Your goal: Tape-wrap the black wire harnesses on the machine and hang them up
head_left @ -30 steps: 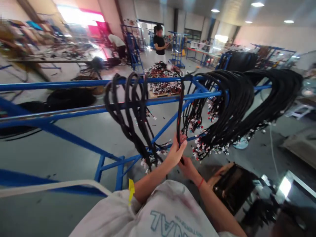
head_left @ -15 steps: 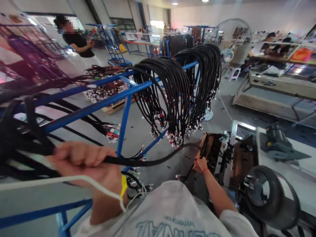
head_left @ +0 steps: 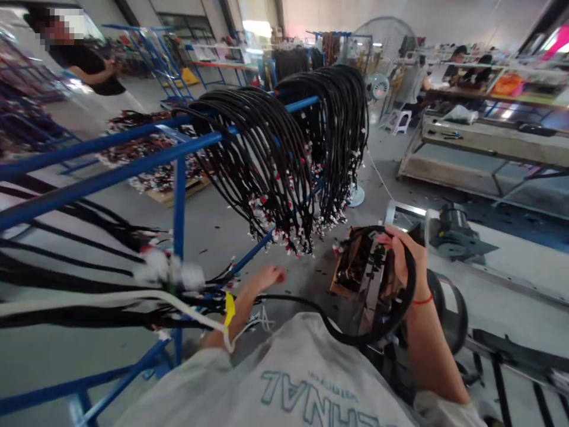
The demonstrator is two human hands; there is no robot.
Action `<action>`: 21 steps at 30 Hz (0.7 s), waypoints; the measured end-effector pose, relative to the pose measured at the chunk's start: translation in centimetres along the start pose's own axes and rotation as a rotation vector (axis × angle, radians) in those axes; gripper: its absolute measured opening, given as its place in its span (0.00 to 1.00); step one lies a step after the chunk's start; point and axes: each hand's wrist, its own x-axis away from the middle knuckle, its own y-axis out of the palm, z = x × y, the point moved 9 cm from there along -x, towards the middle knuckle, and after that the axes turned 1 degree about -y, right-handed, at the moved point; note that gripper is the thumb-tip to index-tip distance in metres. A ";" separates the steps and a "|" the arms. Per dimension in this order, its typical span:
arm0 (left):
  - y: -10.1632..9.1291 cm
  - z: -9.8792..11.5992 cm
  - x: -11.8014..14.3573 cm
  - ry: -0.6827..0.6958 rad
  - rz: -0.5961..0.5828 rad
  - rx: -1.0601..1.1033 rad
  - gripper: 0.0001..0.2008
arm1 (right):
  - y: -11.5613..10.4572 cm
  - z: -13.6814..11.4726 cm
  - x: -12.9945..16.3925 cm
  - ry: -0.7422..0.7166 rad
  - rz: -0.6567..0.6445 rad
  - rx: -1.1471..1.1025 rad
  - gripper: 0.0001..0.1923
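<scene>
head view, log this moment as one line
right hand: grips black cable at machine | left hand: open, low over cable | blue rack: cable bundles draped

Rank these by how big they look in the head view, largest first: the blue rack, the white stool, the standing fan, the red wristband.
1. blue rack, spanning most of the frame
2. standing fan, far back, so its apparent size understates it
3. white stool
4. red wristband, a thin strip on the right hand's wrist

A blue rack [head_left: 133,163] carries bundles of black wire harnesses [head_left: 271,154] draped over its top rails, standing on the grey floor [head_left: 222,231].
</scene>
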 end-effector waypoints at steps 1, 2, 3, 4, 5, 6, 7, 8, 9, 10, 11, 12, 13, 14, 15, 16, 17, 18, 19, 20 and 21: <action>4.7 2.0 -0.3 -0.060 -0.209 0.131 0.19 | -1.1 -0.9 1.0 -0.027 0.030 0.034 0.21; 9.3 4.7 -0.2 -0.087 -0.386 0.333 0.21 | -2.2 -1.7 2.2 -0.052 0.057 0.081 0.21; 13.3 7.7 0.1 -0.116 -0.516 0.540 0.23 | -3.2 -2.5 3.4 -0.078 0.081 0.138 0.22; 16.7 10.7 0.5 -0.146 -0.633 0.729 0.24 | -4.2 -3.3 4.8 -0.110 0.106 0.203 0.22; 19.3 13.5 0.7 -0.173 -0.713 0.893 0.25 | -5.1 -4.2 6.3 -0.147 0.132 0.267 0.22; 20.9 16.1 0.5 -0.188 -0.738 1.060 0.26 | -6.0 -4.9 7.9 -0.192 0.151 0.322 0.21; 21.6 18.3 -0.1 -0.193 -0.717 1.217 0.26 | -6.5 -5.6 9.6 -0.249 0.150 0.362 0.22; 21.5 20.1 -1.1 -0.196 -0.657 1.348 0.24 | -6.6 -6.0 11.3 -0.302 0.110 0.391 0.23; 21.0 21.5 -2.1 -0.197 -0.584 1.446 0.23 | -6.3 -5.8 13.0 -0.335 0.038 0.412 0.24; 20.3 22.7 -3.1 -0.199 -0.520 1.505 0.21 | -5.8 -5.1 14.4 -0.333 -0.050 0.436 0.27; 19.6 23.8 -3.9 -0.200 -0.485 1.526 0.19 | -5.2 -3.9 15.7 -0.295 -0.134 0.461 0.29; 19.0 25.1 -4.3 -0.193 -0.498 1.522 0.18 | -4.8 -2.4 16.6 -0.227 -0.194 0.483 0.31; 18.6 26.5 -4.5 -0.170 -0.551 1.507 0.17 | -4.7 -0.9 17.2 -0.141 -0.218 0.497 0.32; 18.5 27.9 -4.1 -0.138 -0.636 1.483 0.17 | -4.7 0.4 17.4 -0.058 -0.209 0.493 0.32; 18.5 29.2 -3.4 -0.100 -0.737 1.454 0.16 | -4.8 1.2 17.3 0.004 -0.179 0.470 0.31; 18.6 30.3 -2.4 -0.066 -0.844 1.409 0.16 | -4.8 1.6 16.7 0.050 -0.142 0.432 0.28; 19.0 31.1 -1.1 -0.040 -0.952 1.338 0.17 | -4.8 1.8 15.7 0.082 -0.095 0.383 0.25; 19.5 31.4 0.2 -0.021 -1.047 1.240 0.18 | -4.9 1.7 14.4 0.109 -0.036 0.325 0.21; 20.0 31.4 1.5 0.001 -1.127 1.116 0.21 | -4.9 1.5 12.8 0.140 0.024 0.255 0.19; 20.4 31.2 2.7 0.037 -1.184 0.984 0.24 | -4.9 1.5 11.0 0.179 0.078 0.170 0.18; 20.7 30.8 3.5 0.092 -1.218 0.864 0.27 | -4.8 1.6 9.2 0.222 0.123 0.070 0.18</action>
